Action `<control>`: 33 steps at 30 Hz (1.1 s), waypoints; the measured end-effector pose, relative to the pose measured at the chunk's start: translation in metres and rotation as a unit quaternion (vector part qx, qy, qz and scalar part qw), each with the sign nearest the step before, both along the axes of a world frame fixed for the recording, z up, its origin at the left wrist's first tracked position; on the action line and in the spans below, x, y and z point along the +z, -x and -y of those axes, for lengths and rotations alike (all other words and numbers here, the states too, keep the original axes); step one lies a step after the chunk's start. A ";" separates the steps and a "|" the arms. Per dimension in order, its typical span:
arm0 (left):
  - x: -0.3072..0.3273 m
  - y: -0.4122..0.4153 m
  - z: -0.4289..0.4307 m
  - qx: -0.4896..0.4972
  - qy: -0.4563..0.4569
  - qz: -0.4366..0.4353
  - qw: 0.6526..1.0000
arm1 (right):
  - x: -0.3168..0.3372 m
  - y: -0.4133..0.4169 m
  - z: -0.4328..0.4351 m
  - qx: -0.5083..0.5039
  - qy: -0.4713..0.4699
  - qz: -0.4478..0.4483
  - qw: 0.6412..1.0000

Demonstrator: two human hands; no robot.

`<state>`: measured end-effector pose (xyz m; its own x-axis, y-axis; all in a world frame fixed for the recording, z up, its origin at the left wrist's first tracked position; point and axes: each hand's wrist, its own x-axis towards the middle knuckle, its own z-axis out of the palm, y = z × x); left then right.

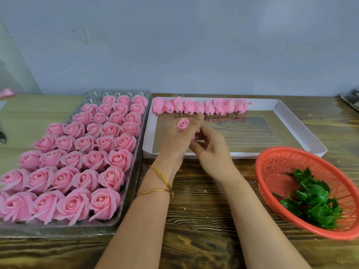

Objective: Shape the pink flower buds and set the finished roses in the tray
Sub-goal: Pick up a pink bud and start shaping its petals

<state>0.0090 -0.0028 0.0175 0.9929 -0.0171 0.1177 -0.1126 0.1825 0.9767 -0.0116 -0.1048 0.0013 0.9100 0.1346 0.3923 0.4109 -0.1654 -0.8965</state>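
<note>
My left hand (175, 140) grips a small pink flower bud (183, 124), whose top pokes out above the curled fingers. My right hand (210, 147) is right beside it, fingers curled toward the left palm; a bit of pink shows between the two hands. Both hands hover over the near left corner of a white shallow box (299, 133). A row of several unshaped pink buds (200, 106) lies along the box's far edge. To the left, a clear plastic tray (134, 171) holds several rows of finished pink roses (77, 164).
A red plastic basket (272, 166) with green leaf-shaped calyxes (312, 199) sits at the right front. The wooden table (204, 220) runs to a grey wall behind. A pink scrap (6, 92) lies at the far left edge.
</note>
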 end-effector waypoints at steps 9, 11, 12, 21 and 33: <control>0.003 0.000 0.003 0.015 0.016 -0.020 1.000 | 0.002 0.001 -0.003 0.011 -0.028 -0.040 0.999; 0.003 0.001 0.006 0.025 0.010 -0.016 1.000 | 0.000 0.000 -0.003 -0.015 -0.030 -0.034 0.999; 0.004 0.002 0.007 0.026 0.012 -0.014 0.999 | 0.000 -0.001 -0.003 -0.028 -0.031 -0.031 0.999; 0.001 0.000 0.005 0.004 0.020 0.030 0.999 | 0.001 0.000 -0.002 -0.021 -0.009 -0.017 1.000; 0.002 0.003 0.005 0.026 -0.023 0.046 0.998 | 0.006 0.002 -0.004 -0.049 -0.021 -0.072 0.996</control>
<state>0.0062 -0.0080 0.0195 0.9774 0.0265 0.2096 -0.2113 0.1290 0.9689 -0.0140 -0.1004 0.0075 0.9651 0.0277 0.2604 0.2614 -0.1597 -0.9519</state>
